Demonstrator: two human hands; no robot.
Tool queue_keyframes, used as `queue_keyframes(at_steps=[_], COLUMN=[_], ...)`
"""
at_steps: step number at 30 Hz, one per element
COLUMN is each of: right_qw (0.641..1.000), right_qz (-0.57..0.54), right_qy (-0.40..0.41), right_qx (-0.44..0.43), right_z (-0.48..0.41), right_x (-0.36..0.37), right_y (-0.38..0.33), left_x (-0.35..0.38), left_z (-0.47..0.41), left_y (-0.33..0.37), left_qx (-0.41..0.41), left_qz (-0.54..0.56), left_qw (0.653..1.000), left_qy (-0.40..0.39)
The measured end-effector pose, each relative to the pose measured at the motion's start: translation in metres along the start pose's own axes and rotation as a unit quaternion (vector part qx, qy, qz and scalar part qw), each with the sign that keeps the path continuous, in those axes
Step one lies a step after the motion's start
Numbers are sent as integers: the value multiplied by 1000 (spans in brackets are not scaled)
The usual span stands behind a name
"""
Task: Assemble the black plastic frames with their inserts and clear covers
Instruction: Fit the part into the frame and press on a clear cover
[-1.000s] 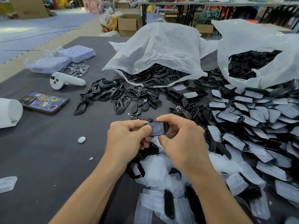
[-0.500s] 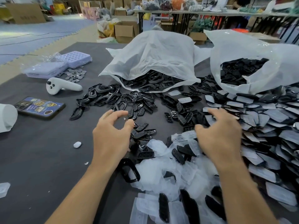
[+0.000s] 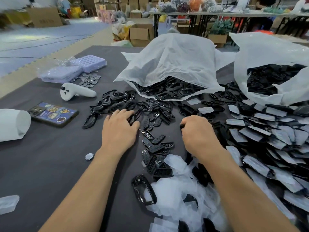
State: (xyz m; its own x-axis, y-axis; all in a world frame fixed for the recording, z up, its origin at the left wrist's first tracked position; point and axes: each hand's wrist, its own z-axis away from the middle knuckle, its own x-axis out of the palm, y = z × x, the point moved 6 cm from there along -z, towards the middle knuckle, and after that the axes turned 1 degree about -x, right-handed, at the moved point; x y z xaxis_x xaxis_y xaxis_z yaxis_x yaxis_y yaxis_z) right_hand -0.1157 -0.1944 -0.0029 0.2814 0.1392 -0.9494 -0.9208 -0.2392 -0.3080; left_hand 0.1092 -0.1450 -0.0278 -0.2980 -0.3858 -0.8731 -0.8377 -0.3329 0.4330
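Reaching forward over the dark surface [image 3: 41, 173], the left hand [image 3: 119, 129] lies with fingers spread and relaxed, its fingertips touching the near edge of a loose heap of black frames [image 3: 115, 101]; it grips nothing. The right hand [image 3: 199, 133] is curled, thumb and fingers closed on a small black part [image 3: 181, 126], of which only a corner shows; whether it is a frame or an insert cannot be told. Between the two hands a strip of black inserts [image 3: 155, 144] runs toward the viewer and ends at a pile of clear covers [image 3: 175, 190]. One single frame [image 3: 143, 190] lies just beside that pile, on its left. Right of the right hand, a broad spread of covered black pieces [image 3: 267, 139] overlaps like scales.

Behind the heaps, a white bag [image 3: 172, 64] lies on its side with frames spilling from its mouth. A second white bag [image 3: 275, 52], at far right, is open on more black parts. To the left lie a phone [image 3: 53, 113], a white controller [image 3: 76, 93], a scatter of silver discs [image 3: 89, 79] beside lavender trays [image 3: 90, 61], and a white roll [image 3: 13, 124] at the edge. One lone disc [image 3: 89, 156] lies near the left forearm.
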Motion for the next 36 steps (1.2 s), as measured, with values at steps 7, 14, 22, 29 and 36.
queue_keyframes(at_steps=[7, 14, 22, 29, 36], right_qw=[962, 758, 699, 715, 751], right_qz=[-272, -650, -706, -693, -657], right_qy=[0, -53, -106, -84, -60], right_qx=[-35, 35, 45, 35, 19], right_z=[37, 89, 96, 95, 94], right_x=[0, 10, 22, 24, 22], right_y=[3, -12, -19, -16, -14], left_x=[-12, -52, -23, -19, -20], left_z=[9, 54, 122, 117, 111], left_y=[-5, 8, 34, 42, 37], left_qx=[-45, -49, -99, -101, -120], left_qz=[58, 385, 527, 645, 601], left_qw=[996, 906, 844, 749, 785], left_qy=[45, 169, -17, -113, -91])
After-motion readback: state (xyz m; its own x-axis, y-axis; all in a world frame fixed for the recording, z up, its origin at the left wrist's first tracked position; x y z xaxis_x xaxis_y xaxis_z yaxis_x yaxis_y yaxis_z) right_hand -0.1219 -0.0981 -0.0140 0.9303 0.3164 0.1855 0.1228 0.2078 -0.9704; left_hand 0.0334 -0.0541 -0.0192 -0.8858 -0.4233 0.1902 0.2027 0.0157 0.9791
